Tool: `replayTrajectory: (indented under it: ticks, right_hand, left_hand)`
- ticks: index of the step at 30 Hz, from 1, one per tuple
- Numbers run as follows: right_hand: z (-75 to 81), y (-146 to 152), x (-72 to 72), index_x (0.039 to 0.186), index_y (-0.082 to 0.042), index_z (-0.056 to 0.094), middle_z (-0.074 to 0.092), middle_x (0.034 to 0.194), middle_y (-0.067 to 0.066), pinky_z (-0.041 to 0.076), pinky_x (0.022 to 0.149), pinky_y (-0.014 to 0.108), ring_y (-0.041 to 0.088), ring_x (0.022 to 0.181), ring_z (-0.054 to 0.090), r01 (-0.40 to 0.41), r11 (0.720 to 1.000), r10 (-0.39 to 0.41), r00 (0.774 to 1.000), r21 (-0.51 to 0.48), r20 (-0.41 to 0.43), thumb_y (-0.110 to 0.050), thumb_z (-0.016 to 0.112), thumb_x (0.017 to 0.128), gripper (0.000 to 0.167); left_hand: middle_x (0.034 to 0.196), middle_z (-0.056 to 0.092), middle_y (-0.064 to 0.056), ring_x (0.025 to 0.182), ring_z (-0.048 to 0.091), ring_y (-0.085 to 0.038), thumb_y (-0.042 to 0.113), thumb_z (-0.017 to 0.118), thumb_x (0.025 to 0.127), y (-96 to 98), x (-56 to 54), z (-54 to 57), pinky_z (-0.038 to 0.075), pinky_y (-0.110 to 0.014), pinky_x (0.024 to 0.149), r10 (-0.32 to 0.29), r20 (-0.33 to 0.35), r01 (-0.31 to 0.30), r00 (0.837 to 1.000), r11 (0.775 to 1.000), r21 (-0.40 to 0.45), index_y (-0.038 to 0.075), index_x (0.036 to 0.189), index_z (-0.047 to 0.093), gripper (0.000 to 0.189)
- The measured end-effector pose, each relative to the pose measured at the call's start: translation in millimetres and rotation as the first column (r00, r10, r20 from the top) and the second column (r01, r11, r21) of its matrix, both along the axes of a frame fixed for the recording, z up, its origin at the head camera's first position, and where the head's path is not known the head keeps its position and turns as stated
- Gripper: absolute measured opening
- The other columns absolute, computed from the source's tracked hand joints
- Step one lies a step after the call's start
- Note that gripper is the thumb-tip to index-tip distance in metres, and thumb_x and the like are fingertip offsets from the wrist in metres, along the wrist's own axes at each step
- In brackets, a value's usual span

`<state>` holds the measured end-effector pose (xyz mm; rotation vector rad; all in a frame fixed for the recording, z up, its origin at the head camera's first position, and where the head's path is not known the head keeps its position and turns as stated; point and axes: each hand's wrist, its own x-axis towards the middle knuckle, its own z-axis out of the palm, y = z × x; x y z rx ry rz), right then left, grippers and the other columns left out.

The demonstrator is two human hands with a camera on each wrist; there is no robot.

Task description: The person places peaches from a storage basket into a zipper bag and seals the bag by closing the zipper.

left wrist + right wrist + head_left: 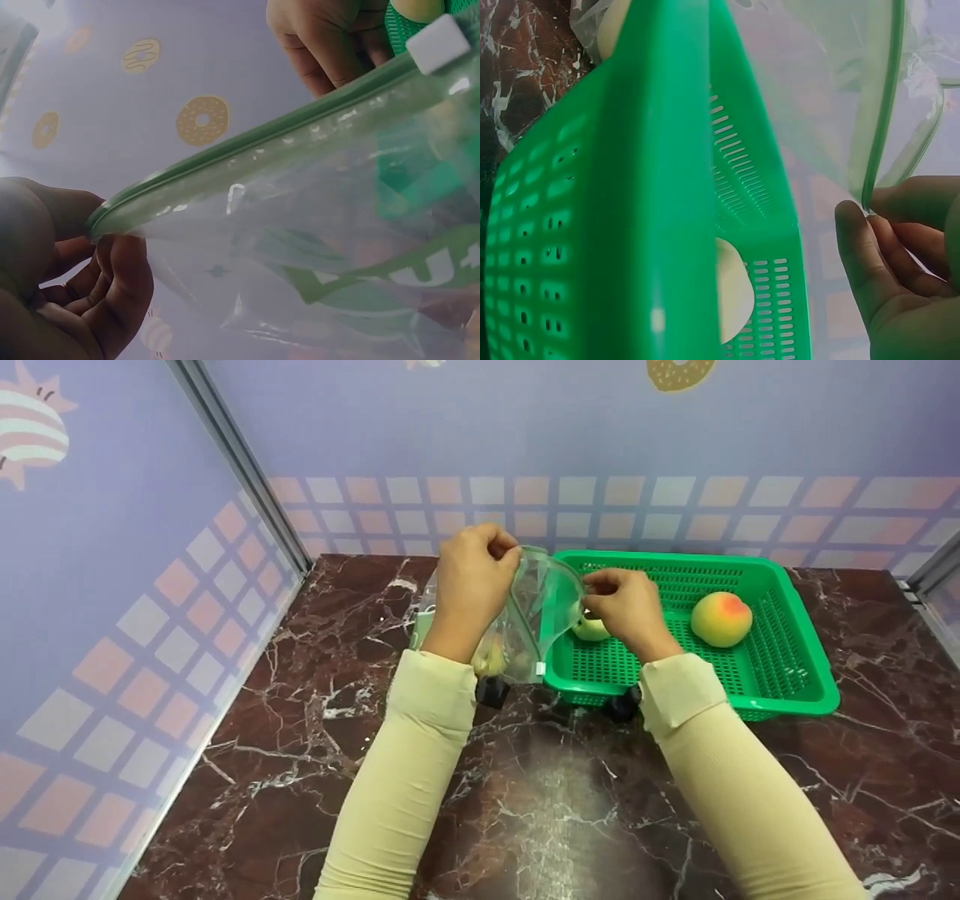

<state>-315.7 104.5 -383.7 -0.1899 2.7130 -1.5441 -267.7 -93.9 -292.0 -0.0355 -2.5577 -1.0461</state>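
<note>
Two hands point(472, 585) point(626, 607) pinch the bag point(526, 626), mouth facing right, slider point(540, 668) end nearest.

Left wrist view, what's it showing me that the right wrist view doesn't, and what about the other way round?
Only the left wrist view shows the left hand, the white zip slider, the green print on the clear bag and the doughnut pictures behind.

Only the right wrist view shows the white-veined tabletop and the fingertips of the right hand pinching the bag's edge.

Both show the clear bag, part of the right hand, the green basket and some fruit, though I can't tell if it's the same piece.
</note>
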Motion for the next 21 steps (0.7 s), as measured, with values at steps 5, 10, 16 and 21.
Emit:
replayTrajectory:
  ticks: [5, 10, 16, 21]
  right_hand:
    - [-1.6, -2.2, -1.5, 0.136, -0.014, 0.055, 0.059, 0.128, 0.011, 0.054, 0.087, 0.041, 0.026, 0.111, 0.062, -0.049, 0.999, 0.048, 0.998, 0.017, 0.029, -0.012, 0.062, 0.092, 0.045]
    - [2.7, -8.4, -3.6, 0.126, -0.014, 0.061, 0.062, 0.119, 0.007, 0.054, 0.082, 0.038, 0.022, 0.098, 0.064, -0.039, 0.999, 0.039, 0.999, 0.022, -0.017, -0.023, 0.064, 0.094, 0.034]
    - [8.2, -15.4, -5.3, 0.105, -0.013, 0.067, 0.066, 0.098, 0.006, 0.053, 0.072, 0.034, 0.018, 0.078, 0.064, 0.012, 0.999, -0.008, 0.995, 0.039, -0.100, -0.025, 0.065, 0.093, 0.017]
    - [14.6, -25.7, -2.8, 0.102, -0.012, 0.065, 0.064, 0.094, 0.005, 0.053, 0.069, 0.032, 0.020, 0.077, 0.064, 0.079, 0.997, -0.078, 0.987, 0.001, -0.139, -0.020, 0.062, 0.094, 0.011]
  left_hand:
    - [0.088, 0.067, -0.002, 0.076, 0.060, -0.016, 0.018, 0.066, 0.091, -1.6, 1.5, -0.6, 0.048, -0.027, 0.067, -0.007, 0.014, 0.007, 1.000, 1.000, -0.002, 0.012, 0.091, 0.071, 0.008]
    - [0.087, 0.065, -0.001, 0.075, 0.057, -0.015, 0.015, 0.067, 0.090, -4.2, 1.6, 4.0, 0.047, -0.026, 0.067, -0.026, 0.066, 0.028, 0.997, 0.999, -0.022, 0.013, 0.088, 0.066, 0.002]
    - [0.088, 0.066, -0.004, 0.078, 0.058, -0.016, 0.009, 0.064, 0.089, -16.8, -3.0, 9.9, 0.049, -0.027, 0.069, 0.020, 0.067, -0.016, 0.998, 0.998, -0.058, 0.011, 0.090, 0.063, 0.002]
    - [0.092, 0.063, -0.007, 0.082, 0.057, -0.017, 0.004, 0.059, 0.090, -28.7, -10.2, 14.1, 0.049, -0.025, 0.072, 0.113, -0.031, -0.114, 0.993, 0.993, -0.025, 0.007, 0.092, 0.060, 0.003]
